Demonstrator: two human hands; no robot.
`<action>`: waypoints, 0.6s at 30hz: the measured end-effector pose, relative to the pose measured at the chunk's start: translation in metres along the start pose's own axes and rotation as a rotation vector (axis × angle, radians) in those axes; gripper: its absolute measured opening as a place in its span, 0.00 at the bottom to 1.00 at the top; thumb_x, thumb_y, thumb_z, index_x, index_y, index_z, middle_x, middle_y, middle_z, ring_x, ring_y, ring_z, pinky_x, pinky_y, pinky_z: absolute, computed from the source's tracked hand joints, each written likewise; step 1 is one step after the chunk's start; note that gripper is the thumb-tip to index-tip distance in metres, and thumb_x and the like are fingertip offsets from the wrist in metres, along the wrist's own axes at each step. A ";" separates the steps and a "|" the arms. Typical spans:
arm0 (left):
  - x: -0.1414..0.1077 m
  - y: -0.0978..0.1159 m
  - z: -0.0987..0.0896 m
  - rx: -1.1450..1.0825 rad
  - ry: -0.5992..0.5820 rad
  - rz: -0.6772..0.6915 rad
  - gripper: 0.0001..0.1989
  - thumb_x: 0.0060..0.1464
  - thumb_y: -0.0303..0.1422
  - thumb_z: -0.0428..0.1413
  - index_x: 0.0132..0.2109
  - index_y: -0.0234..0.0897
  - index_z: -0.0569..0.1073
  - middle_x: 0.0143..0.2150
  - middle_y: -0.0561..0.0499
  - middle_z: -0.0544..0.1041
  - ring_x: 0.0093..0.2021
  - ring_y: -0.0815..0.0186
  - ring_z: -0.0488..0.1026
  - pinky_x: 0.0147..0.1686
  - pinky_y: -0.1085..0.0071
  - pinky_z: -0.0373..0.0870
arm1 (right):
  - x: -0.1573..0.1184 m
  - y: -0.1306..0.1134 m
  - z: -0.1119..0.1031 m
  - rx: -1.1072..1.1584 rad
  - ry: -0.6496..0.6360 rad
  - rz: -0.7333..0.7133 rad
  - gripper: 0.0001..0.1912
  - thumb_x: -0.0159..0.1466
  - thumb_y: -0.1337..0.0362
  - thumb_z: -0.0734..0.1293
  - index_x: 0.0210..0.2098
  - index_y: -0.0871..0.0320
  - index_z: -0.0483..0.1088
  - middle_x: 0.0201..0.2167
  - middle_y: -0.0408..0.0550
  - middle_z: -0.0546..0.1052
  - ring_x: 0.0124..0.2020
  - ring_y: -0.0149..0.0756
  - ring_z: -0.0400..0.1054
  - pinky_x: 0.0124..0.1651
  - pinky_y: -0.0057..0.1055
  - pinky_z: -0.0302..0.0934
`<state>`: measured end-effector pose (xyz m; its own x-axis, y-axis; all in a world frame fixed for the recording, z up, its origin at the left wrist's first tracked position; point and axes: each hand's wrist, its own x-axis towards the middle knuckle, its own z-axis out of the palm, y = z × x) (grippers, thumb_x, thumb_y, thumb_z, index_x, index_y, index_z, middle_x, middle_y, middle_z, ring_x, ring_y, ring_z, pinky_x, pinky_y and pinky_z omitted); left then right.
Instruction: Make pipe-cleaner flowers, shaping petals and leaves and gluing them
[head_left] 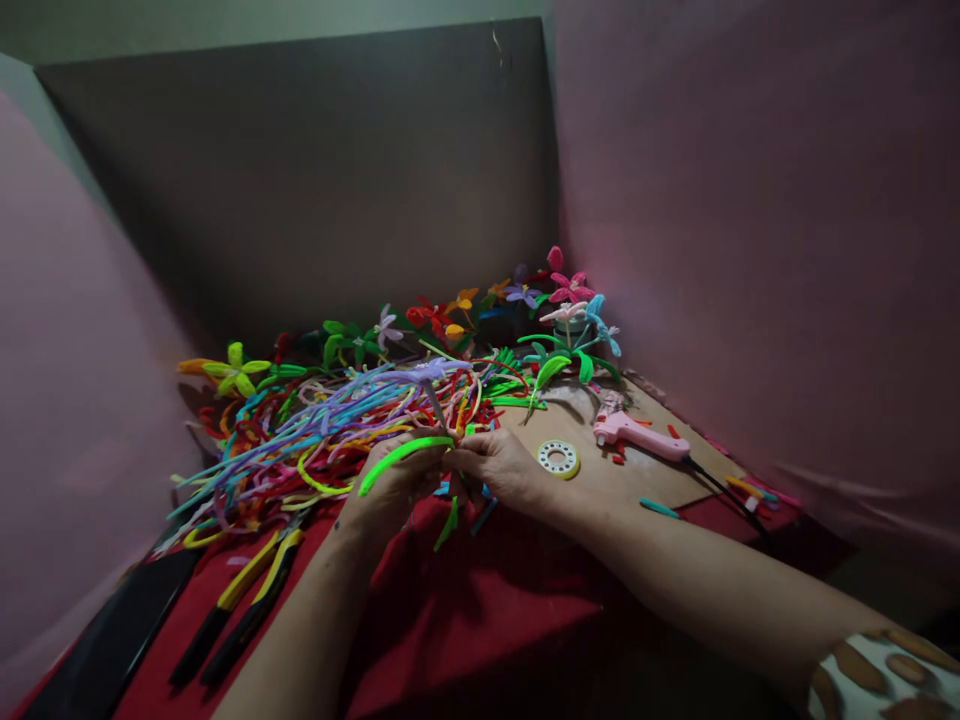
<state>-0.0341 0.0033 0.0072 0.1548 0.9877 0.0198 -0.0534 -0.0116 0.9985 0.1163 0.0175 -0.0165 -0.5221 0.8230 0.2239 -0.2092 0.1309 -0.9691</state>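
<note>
Left hand [396,474] and right hand [501,466] pinch the lilac pipe-cleaner flower [429,373] and green strip [401,457] over the table [480,590]. Flower: probably light, soft, bendable; grip the stem [436,407], not the petals [452,367].

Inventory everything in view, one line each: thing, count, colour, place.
Lavender flower: one, pale purple, above the hands
Green strip: one, bright green, across left hand
Fuzzy stems: many, multicoloured, piled beyond left hand
Other flowers: many, mixed colours, along the back
Pliers: one pair, yellow-black, front left
Flat object: one, black, left of pliers
Tape roll: one, yellow-white, on board
Glue gun: one, pink, on board
Board: one, tan, right
Scraps: several, mixed colours, below hands and right
Cloth: one, red, under board
Panel: one, dark grey, back
Sheets: two, pinkish, both sides
Sleeve: one, white-brown, right arm
Left hand: one, bare, centre
Right hand: one, bare, centre
</note>
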 end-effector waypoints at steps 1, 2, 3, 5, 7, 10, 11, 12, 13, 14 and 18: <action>0.000 0.001 0.000 -0.007 -0.016 -0.007 0.13 0.42 0.34 0.60 0.36 0.32 0.75 0.24 0.51 0.72 0.21 0.71 0.66 0.21 0.75 0.62 | 0.000 0.000 0.000 -0.001 0.001 -0.004 0.19 0.56 0.51 0.64 0.22 0.62 0.69 0.13 0.39 0.68 0.12 0.23 0.58 0.16 0.21 0.51; -0.001 0.001 0.000 -0.013 -0.022 -0.008 0.11 0.42 0.34 0.60 0.34 0.32 0.74 0.23 0.52 0.71 0.21 0.72 0.66 0.21 0.75 0.62 | 0.000 -0.001 0.000 -0.002 0.002 -0.005 0.19 0.56 0.51 0.64 0.22 0.62 0.69 0.13 0.39 0.67 0.12 0.23 0.57 0.16 0.21 0.51; -0.001 0.002 0.000 -0.027 -0.022 -0.008 0.10 0.41 0.33 0.61 0.33 0.32 0.74 0.23 0.53 0.71 0.20 0.72 0.66 0.21 0.76 0.62 | 0.000 -0.001 0.000 -0.008 0.002 -0.008 0.19 0.55 0.51 0.64 0.22 0.62 0.69 0.13 0.39 0.67 0.12 0.23 0.57 0.17 0.21 0.51; -0.001 0.003 0.000 -0.068 -0.027 -0.010 0.09 0.41 0.31 0.62 0.31 0.33 0.72 0.23 0.54 0.71 0.20 0.73 0.66 0.22 0.76 0.62 | 0.000 -0.003 0.001 -0.029 -0.003 -0.013 0.18 0.54 0.52 0.65 0.20 0.62 0.68 0.14 0.39 0.68 0.13 0.22 0.57 0.18 0.21 0.52; 0.000 0.003 0.001 -0.097 -0.022 -0.012 0.09 0.40 0.31 0.62 0.31 0.34 0.71 0.24 0.55 0.71 0.21 0.73 0.67 0.22 0.77 0.62 | -0.001 -0.004 0.001 -0.056 -0.006 -0.022 0.17 0.53 0.53 0.66 0.20 0.62 0.67 0.14 0.39 0.68 0.14 0.23 0.58 0.18 0.22 0.53; 0.000 0.002 0.001 -0.097 -0.001 -0.008 0.10 0.40 0.32 0.62 0.31 0.35 0.70 0.23 0.56 0.70 0.20 0.75 0.66 0.21 0.78 0.61 | -0.001 -0.004 0.001 -0.085 0.003 -0.044 0.16 0.52 0.54 0.67 0.19 0.62 0.67 0.15 0.40 0.68 0.14 0.24 0.58 0.19 0.22 0.53; 0.001 0.001 0.002 -0.092 0.008 -0.004 0.11 0.40 0.32 0.63 0.31 0.34 0.70 0.23 0.56 0.70 0.20 0.75 0.65 0.21 0.78 0.60 | -0.001 -0.003 0.001 -0.085 0.012 -0.045 0.16 0.52 0.55 0.67 0.20 0.62 0.67 0.15 0.40 0.68 0.14 0.24 0.59 0.18 0.22 0.53; 0.000 0.001 0.002 -0.084 0.013 0.000 0.11 0.39 0.32 0.63 0.31 0.34 0.70 0.23 0.56 0.70 0.19 0.75 0.65 0.20 0.78 0.60 | 0.000 -0.002 0.000 -0.084 0.023 -0.043 0.15 0.52 0.55 0.67 0.20 0.62 0.67 0.15 0.40 0.68 0.14 0.24 0.59 0.18 0.22 0.53; 0.000 0.001 0.002 -0.074 0.017 0.004 0.12 0.39 0.33 0.63 0.31 0.34 0.71 0.23 0.56 0.70 0.19 0.75 0.65 0.20 0.78 0.59 | 0.000 -0.002 0.000 -0.085 0.027 -0.037 0.15 0.53 0.56 0.67 0.20 0.62 0.67 0.15 0.40 0.68 0.14 0.24 0.59 0.18 0.22 0.53; 0.000 0.001 0.002 -0.061 0.025 0.011 0.12 0.38 0.33 0.63 0.31 0.34 0.71 0.23 0.56 0.70 0.19 0.75 0.64 0.20 0.78 0.59 | 0.000 -0.001 0.000 -0.085 0.028 -0.030 0.14 0.53 0.57 0.66 0.20 0.62 0.67 0.14 0.40 0.68 0.14 0.24 0.58 0.18 0.22 0.52; -0.002 0.003 0.004 0.001 0.036 0.040 0.13 0.37 0.33 0.63 0.31 0.32 0.72 0.21 0.55 0.69 0.19 0.75 0.63 0.20 0.77 0.57 | -0.001 0.000 0.001 -0.095 0.005 -0.011 0.13 0.54 0.59 0.65 0.19 0.62 0.67 0.13 0.39 0.66 0.13 0.23 0.57 0.18 0.22 0.51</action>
<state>-0.0311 0.0003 0.0108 0.1172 0.9914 0.0581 -0.0576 -0.0516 0.9970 0.1163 0.0166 -0.0165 -0.5164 0.8236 0.2347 -0.1360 0.1917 -0.9720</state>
